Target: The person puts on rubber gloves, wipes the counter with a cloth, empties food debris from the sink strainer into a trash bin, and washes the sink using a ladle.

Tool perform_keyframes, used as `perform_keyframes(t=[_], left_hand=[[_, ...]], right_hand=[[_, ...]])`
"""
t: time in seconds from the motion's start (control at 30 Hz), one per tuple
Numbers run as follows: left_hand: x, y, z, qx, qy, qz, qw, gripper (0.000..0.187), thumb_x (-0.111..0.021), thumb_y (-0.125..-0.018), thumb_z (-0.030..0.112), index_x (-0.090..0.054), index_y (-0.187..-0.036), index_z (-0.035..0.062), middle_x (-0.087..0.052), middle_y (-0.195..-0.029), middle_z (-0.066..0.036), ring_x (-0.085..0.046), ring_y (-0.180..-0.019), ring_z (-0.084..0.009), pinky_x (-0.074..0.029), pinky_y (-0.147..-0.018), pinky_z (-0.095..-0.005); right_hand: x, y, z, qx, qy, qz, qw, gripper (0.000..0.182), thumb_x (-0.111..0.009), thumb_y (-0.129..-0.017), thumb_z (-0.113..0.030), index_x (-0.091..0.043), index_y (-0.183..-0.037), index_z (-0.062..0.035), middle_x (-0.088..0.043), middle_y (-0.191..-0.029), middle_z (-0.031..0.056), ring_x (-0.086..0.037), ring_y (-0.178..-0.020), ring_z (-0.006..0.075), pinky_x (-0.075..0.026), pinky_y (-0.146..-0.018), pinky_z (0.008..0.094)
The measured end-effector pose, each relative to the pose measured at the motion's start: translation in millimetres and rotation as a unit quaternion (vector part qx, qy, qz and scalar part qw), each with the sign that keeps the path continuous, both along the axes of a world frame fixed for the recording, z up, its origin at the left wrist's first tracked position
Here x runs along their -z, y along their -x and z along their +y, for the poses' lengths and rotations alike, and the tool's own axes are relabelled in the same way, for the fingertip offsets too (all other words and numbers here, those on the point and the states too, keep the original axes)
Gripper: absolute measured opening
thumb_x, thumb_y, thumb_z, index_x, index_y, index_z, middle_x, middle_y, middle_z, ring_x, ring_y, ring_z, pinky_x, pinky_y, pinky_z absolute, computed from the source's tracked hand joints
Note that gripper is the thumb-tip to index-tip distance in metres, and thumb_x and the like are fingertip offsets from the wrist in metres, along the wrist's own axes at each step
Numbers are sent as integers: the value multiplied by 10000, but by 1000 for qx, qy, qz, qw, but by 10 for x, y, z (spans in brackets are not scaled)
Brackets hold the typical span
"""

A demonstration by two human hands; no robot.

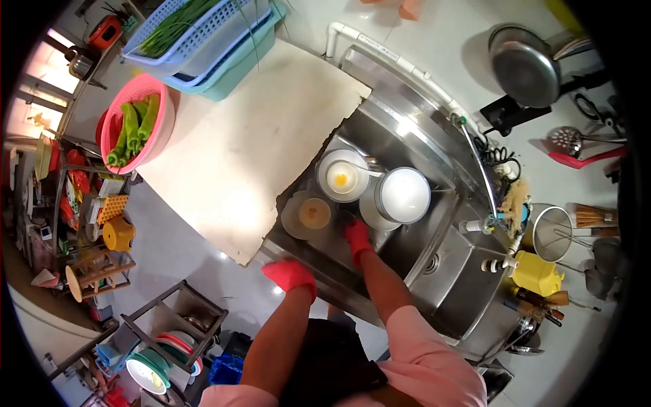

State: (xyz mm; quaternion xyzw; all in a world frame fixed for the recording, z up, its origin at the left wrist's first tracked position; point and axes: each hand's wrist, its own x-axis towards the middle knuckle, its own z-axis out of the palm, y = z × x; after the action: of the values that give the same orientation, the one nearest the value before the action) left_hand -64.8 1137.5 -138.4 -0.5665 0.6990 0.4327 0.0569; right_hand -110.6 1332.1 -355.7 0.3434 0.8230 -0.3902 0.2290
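My right hand point(357, 239), in a pink-red glove, reaches down into the steel sink point(386, 146) between the bowls. Its fingers look drawn together near something dark, which I cannot make out. My left hand point(290, 276), gloved alike, lies along the sink's front edge, fingers extended and holding nothing visible. Nearest the right hand stands a white bowl point(405, 195), overlapping another pale dish. Left of that is a white bowl point(352, 192) with a smaller dish inside, showing a yellow-orange spot point(340, 180). A translucent bowl with a brownish middle point(313, 214) sits closer to the left hand.
A pale board point(264, 129) with a ragged edge adjoins the sink. On it are a pink basket of green peppers point(163, 129) and blue baskets with green stalks point(234, 34). A faucet point(478, 156) and second basin point(451, 285) are to the right.
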Motion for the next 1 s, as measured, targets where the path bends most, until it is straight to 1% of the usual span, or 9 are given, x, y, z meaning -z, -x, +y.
perform_keyframes(t=[0.3,0.4,0.5,0.6,0.67,0.77,0.83,0.9,1.0], left_hand=[[144,107,-99,225,79,-223,945,368,-497,-986,282,-462,-1282,67,-558,-1282,-100,-546,-1158,-240,-430,-972,-387],[153,119,-92,387,131,-344,846,387,-485,-988,310,-482,-1294,74,-576,-1284,-84,-550,-1165,-229,-427,-976,-387],[147,129,-68,548,187,-426,696,409,-474,-991,338,-502,-1307,81,-593,-1285,-69,-554,-1171,-219,-424,-979,-387],[138,120,-71,662,218,-455,555,433,-462,-993,366,-522,-1319,87,-611,-1286,-53,-558,-1178,-208,-421,-983,-387],[201,80,-110,685,232,-458,517,450,-454,-995,384,-536,-1327,92,-623,-1287,-43,-561,-1183,-201,-419,-985,-387],[308,-78,-145,660,262,-414,569,480,-495,-978,385,-508,-1343,74,-581,-1354,-57,-532,-1228,-209,-401,-1032,-383],[-746,65,90,712,298,-381,509,559,-597,-911,483,-592,-1333,117,-581,-1397,-81,-541,-1277,-240,-409,-1030,-429],[-1082,88,121,704,250,-378,547,622,-657,-861,552,-639,-1326,138,-589,-1411,-100,-545,-1305,-266,-407,-1040,-471],[-427,120,-54,674,154,-385,611,612,-691,-832,541,-653,-1308,157,-601,-1396,-87,-553,-1298,-263,-424,-1028,-489]], right_hand=[[583,-80,-51,85,-41,123,988,277,-570,-867,-149,-695,-1082,-27,-700,-1053,251,-671,-1023,407,-548,-812,466],[737,-239,51,-217,-137,56,965,250,-554,-875,-161,-710,-999,-9,-725,-931,218,-706,-869,400,-556,-757,468],[528,-410,-42,-29,-80,137,987,285,-547,-883,-253,-736,-926,-44,-717,-887,209,-685,-872,422,-540,-773,512],[-345,-393,107,155,178,41,971,347,-587,-950,-276,-693,-736,-24,-660,-633,117,-672,-599,237,-529,-577,355],[-882,-469,215,139,241,65,958,344,-579,-965,-288,-696,-770,-30,-666,-668,113,-672,-627,226,-530,-595,362],[-1349,-683,285,167,288,140,933,300,-606,-975,-276,-688,-799,-47,-643,-647,80,-618,-566,185,-493,-540,324],[-1583,-791,281,219,298,194,909,256,-632,-972,-247,-679,-812,-52,-629,-634,62,-582,-516,166,-467,-494,304],[-1793,-962,269,293,299,230,879,209,-652,-963,-206,-669,-826,-49,-629,-646,57,-562,-493,163,-451,-468,307],[-2147,-1152,553,306,282,145,898,174,-680,-952,-184,-669,-845,-46,-641,-672,61,-556,-477,154,-459,-458,305]])
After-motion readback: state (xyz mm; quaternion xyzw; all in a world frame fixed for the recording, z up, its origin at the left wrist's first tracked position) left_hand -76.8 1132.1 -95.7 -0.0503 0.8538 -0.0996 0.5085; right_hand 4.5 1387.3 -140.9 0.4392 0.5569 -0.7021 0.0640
